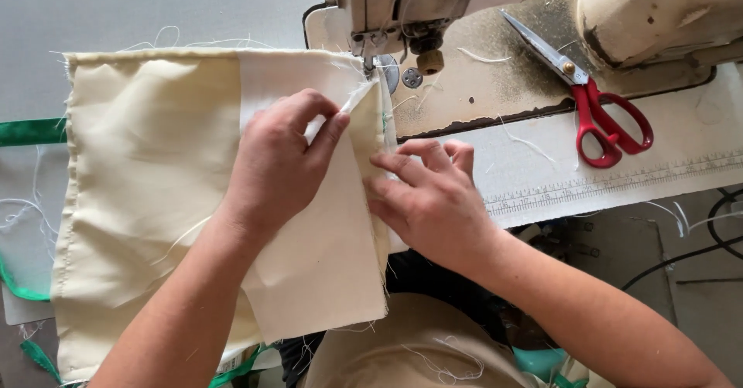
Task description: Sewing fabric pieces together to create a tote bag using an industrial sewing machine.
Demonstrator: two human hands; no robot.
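Note:
A cream fabric piece (147,171) lies spread on the sewing table, with a paler folded panel (325,256) on top near the needle. My left hand (279,164) pinches a folded strip of the fabric edge between thumb and fingers, just below the presser foot (370,61) of the sewing machine (402,1). My right hand (426,194) presses its fingertips on the fabric's right edge, beside the left hand. Loose threads hang off the cloth edges.
Red-handled scissors (596,102) lie on the machine bed at the right. A printed ruler strip (619,183) runs along the table's edge. Green ribbon (31,131) shows at the left. Dark cables (696,249) hang at the lower right.

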